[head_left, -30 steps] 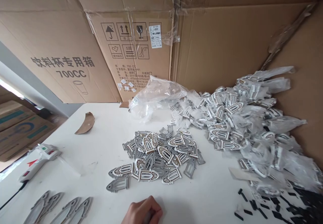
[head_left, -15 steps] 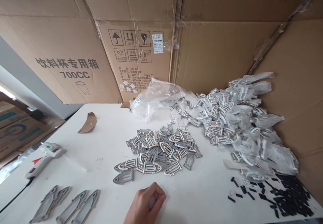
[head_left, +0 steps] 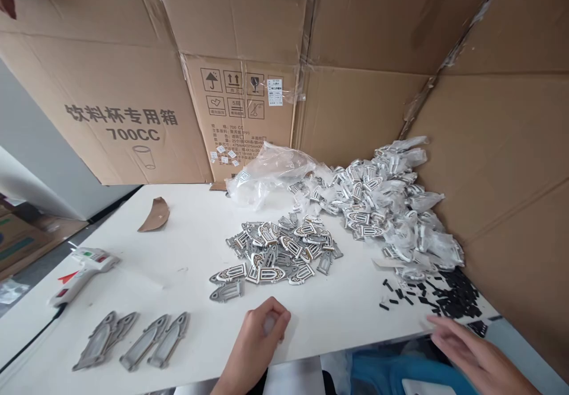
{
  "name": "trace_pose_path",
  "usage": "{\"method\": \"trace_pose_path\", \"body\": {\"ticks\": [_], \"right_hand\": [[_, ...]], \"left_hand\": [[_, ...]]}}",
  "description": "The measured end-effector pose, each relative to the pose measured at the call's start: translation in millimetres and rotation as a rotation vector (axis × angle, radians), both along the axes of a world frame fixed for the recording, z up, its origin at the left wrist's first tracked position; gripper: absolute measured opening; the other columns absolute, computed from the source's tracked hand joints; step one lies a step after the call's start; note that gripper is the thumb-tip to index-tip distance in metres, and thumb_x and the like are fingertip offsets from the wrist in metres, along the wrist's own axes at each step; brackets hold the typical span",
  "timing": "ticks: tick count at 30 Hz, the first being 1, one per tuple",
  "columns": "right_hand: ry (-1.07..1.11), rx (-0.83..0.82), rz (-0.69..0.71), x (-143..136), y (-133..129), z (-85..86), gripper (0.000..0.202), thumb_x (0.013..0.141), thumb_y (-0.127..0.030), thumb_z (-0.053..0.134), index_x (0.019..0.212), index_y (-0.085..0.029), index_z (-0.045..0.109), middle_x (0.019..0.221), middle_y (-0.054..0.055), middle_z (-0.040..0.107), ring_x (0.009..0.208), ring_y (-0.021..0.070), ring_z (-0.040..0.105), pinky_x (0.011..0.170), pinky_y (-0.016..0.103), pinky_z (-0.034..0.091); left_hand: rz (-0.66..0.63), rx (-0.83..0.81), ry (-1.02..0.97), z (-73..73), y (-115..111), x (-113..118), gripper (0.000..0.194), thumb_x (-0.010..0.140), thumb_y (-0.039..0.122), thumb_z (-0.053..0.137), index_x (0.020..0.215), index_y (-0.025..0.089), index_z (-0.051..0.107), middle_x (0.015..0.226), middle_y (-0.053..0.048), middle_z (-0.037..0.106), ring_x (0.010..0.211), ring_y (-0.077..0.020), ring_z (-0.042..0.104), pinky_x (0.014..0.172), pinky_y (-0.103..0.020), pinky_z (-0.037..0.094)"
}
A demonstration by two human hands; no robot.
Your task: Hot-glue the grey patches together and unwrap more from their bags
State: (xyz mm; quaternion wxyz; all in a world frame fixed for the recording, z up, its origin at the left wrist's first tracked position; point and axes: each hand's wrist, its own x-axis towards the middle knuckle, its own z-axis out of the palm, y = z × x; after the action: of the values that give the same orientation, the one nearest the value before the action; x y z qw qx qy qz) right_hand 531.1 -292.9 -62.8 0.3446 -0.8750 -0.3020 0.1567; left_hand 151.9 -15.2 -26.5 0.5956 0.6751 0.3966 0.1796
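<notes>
My left hand (head_left: 260, 335) rests low over the front of the white table (head_left: 178, 288), fingers curled and thumb meeting fingertips; what they hold, if anything, is hidden. Beyond it lies a heap of grey and white arch-shaped pieces (head_left: 271, 273), some with gold patterns. At the lower right, my right hand (head_left: 462, 344) is over the table's edge with fingers stretched out, holding nothing. It is nearest to a scatter of small black strips (head_left: 457, 297). Several larger grey arch frames (head_left: 144, 343) lie at the front left.
A glue gun (head_left: 82, 276) with a black cord lies at the left. Plastic-bagged pieces (head_left: 400, 205) pile up at the right back. A clear bag (head_left: 271, 169) and a brown scrap (head_left: 155, 214) lie near cardboard walls (head_left: 355, 104). Below the front edge is a blue container (head_left: 373, 371).
My right hand has come into view at the lower right. The camera view has shifted, showing the table's front edge and blue container. My left hand stays curled in nearly the same place.
</notes>
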Motion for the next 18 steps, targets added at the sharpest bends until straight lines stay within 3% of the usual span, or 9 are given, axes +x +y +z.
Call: {"method": "trace_pose_path", "body": {"ticks": [3,6,9,12,16,18], "right_hand": [[0.014,-0.025,0.201,-43.1,56.8,37.8,0.048,0.092,-0.067,0.066,0.128,-0.036,0.075,0.123,0.013,0.078,0.115,0.0344,0.076,0.086,0.035,0.067],[-0.125,0.082,0.425,-87.1,116.0,49.6,0.040,0.104,-0.056,0.054,0.131,-0.033,0.071,0.126,0.010,0.074,0.104,0.0266,0.074,0.088,0.034,0.063],[-0.197,0.168,0.616,-121.9,164.6,35.0,0.034,0.107,-0.047,0.052,0.131,-0.031,0.069,0.133,0.010,0.068,0.096,0.0229,0.071,0.086,0.035,0.062],[-0.274,0.177,0.685,-143.4,194.4,12.2,0.035,0.107,-0.040,0.053,0.139,-0.032,0.064,0.144,0.010,0.062,0.097,0.0233,0.071,0.090,0.041,0.061],[-0.421,0.206,0.712,-153.4,206.1,-9.9,0.030,0.105,-0.035,0.056,0.134,-0.030,0.065,0.138,0.009,0.066,0.124,0.0312,0.067,0.107,0.049,0.055],[-0.499,0.236,0.694,-154.0,204.5,-16.1,0.024,0.105,-0.034,0.058,0.126,-0.029,0.066,0.132,0.009,0.069,0.126,0.0326,0.064,0.109,0.051,0.053]], "left_hand": [[0.027,-0.297,-0.153,-2.7,-19.0,-14.0,0.051,0.094,0.069,0.066,0.087,0.019,0.058,0.069,0.003,0.058,0.047,-0.0054,0.034,0.048,-0.021,0.023],[0.041,-0.657,-0.306,-9.2,-45.8,-32.3,0.056,0.086,0.071,0.076,0.084,0.018,0.058,0.067,0.003,0.055,0.042,-0.0021,0.027,0.044,-0.021,0.010],[0.035,-0.876,-0.364,-18.0,-71.6,-50.9,0.053,0.083,0.063,0.083,0.073,0.016,0.059,0.059,0.003,0.048,0.043,-0.0030,0.030,0.044,-0.021,0.012],[0.043,-0.947,-0.422,-23.6,-88.0,-68.6,0.047,0.085,0.054,0.081,0.068,0.014,0.062,0.054,0.003,0.042,0.048,-0.0055,0.034,0.048,-0.020,0.019],[0.109,-1.017,-0.507,-22.3,-94.5,-91.7,0.031,0.071,0.034,0.085,0.083,0.017,0.062,0.070,-0.001,0.061,0.052,-0.0081,0.047,0.051,-0.021,0.021],[0.094,-1.013,-0.522,-19.1,-95.5,-101.9,0.030,0.067,0.028,0.081,0.087,0.018,0.060,0.075,-0.001,0.063,0.052,-0.0088,0.049,0.051,-0.023,0.021]]}}
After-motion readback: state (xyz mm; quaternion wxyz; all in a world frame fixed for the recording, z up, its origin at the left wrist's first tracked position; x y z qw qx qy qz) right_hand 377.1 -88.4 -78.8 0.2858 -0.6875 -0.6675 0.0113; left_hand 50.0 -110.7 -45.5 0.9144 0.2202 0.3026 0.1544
